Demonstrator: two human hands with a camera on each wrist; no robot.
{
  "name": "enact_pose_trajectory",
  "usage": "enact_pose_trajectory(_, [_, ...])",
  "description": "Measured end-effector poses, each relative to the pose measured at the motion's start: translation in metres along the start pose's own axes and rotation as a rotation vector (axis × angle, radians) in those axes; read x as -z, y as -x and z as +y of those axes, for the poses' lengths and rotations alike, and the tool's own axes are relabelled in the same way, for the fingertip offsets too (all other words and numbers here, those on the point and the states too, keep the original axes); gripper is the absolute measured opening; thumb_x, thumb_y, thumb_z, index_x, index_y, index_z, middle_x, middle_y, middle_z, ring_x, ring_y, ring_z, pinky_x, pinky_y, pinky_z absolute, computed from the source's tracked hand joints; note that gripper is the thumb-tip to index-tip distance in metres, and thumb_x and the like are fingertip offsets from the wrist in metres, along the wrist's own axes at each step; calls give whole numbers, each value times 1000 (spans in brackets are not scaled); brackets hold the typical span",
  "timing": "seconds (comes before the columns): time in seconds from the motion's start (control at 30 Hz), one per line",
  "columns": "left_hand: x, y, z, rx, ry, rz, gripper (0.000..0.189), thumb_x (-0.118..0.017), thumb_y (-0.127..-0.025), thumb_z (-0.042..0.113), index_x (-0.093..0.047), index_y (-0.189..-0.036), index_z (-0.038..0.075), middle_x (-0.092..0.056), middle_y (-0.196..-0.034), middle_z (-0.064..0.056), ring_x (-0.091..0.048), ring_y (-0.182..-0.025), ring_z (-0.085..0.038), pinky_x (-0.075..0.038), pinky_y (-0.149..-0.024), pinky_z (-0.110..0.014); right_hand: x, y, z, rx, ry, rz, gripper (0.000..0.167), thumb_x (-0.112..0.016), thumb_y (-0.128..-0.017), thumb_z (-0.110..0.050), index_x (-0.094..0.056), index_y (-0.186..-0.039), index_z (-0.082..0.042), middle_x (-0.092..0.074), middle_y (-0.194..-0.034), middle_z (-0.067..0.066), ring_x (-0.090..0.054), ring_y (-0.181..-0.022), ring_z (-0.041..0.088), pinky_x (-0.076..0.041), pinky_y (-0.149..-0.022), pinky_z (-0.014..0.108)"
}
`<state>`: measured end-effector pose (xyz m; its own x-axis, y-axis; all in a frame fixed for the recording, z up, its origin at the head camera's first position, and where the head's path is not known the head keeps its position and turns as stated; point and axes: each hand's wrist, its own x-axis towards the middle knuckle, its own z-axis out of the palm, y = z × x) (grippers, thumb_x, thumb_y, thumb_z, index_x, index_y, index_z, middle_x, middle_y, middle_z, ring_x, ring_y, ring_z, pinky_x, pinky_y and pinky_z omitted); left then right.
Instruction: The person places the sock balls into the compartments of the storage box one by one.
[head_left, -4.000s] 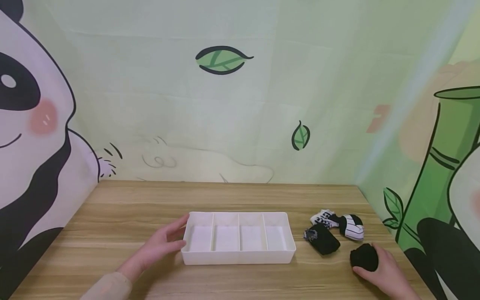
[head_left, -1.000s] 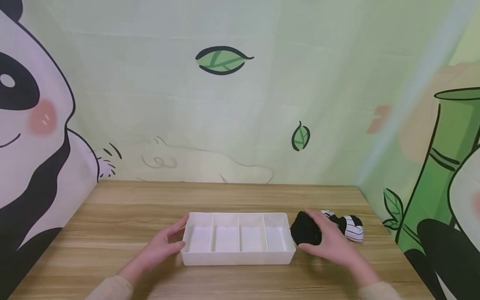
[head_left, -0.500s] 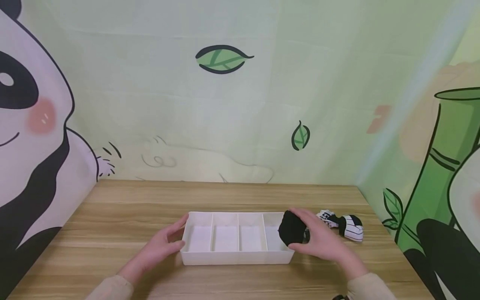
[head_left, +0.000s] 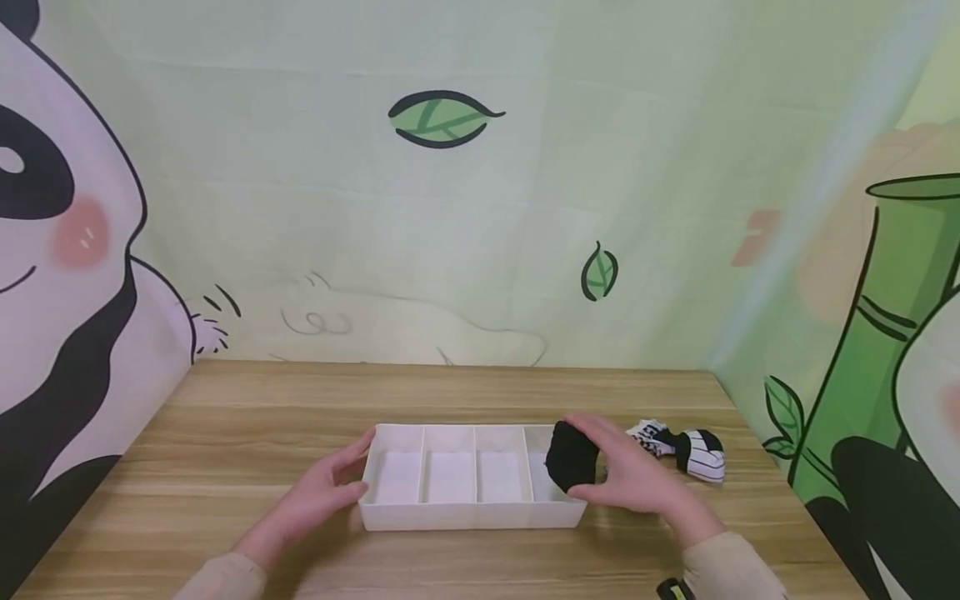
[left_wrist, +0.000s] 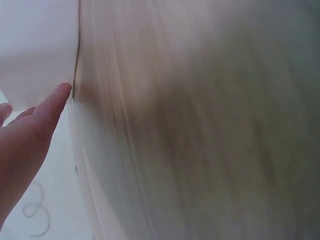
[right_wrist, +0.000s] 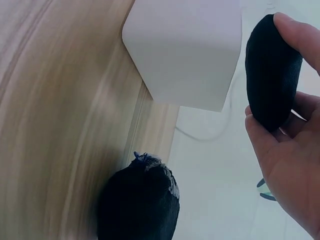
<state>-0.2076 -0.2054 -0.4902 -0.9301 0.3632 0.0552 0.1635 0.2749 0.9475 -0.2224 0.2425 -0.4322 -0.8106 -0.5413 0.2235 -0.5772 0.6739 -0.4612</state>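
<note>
A rolled black sock [head_left: 572, 457] is held between the thumb and fingers of my right hand [head_left: 632, 468]. It overlaps the rightmost compartment of a white divided box [head_left: 472, 517] in the head view. In the right wrist view, the sock [right_wrist: 272, 72] is up above the level of the box rim, beside the box's end wall [right_wrist: 185, 60]. My left hand [head_left: 326, 485] rests at the box's left end, its fingers extended, thumb at the front corner. The left wrist view shows the thumb [left_wrist: 57, 97] against the box wall [left_wrist: 40, 55].
On the wooden table [head_left: 285, 400], right of the box, lies a black-and-white sock bundle [head_left: 701, 454]. Another black sock roll [right_wrist: 140, 200] with a grey patterned end shows in the right wrist view; my right hand hides it in the head view. A printed panda backdrop [head_left: 300, 208] stands behind.
My right hand has picked up the black sock from the table's right side and carried it left, over the box's right end. My left hand has stayed at the box.
</note>
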Motion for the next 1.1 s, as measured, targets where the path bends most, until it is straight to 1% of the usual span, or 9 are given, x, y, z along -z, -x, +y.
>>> enact_pose_trajectory(0.23, [0, 0, -1, -6, -4, 2, 71, -60, -94, 3, -25, -156, 4, -25, -158, -23, -33, -139, -46, -25, -110, -54, -1, -6, -2, 43, 5, -23, 89, -86, -75, -33, -43, -148, -6, -49, -143, 18, -46, -130, 38, -39, -103, 58])
enact_pose_trajectory(0.37, [0, 0, 0, -6, -5, 6, 71, -61, -93, 4, -26, -156, 5, -26, -157, -23, -34, -138, -46, -26, -110, -55, -3, -10, -3, 57, 2, -36, 90, -87, -74, -32, -42, -148, -5, -48, -143, 18, -46, -131, 37, -39, -104, 57])
enact_pose_trajectory(0.7, [-1, -1, -1, -2, 13, 7, 72, -61, -93, 3, -27, -156, 5, -25, -158, -21, -34, -139, -45, -28, -110, -53, -10, -14, 1, 79, -5, -45, 90, -86, -75, -31, -41, -149, -7, -48, -144, 17, -44, -132, 38, -38, -104, 58])
enact_pose_trajectory(1.1, [0, -1, -1, 8, 12, 14, 73, -62, -93, 3, -27, -156, 7, -25, -158, -20, -35, -139, -43, -30, -109, -51, -14, -22, 0, 85, 28, -102, 88, -85, -74, -26, -42, -147, -3, -49, -143, 15, -45, -132, 35, -38, -106, 55])
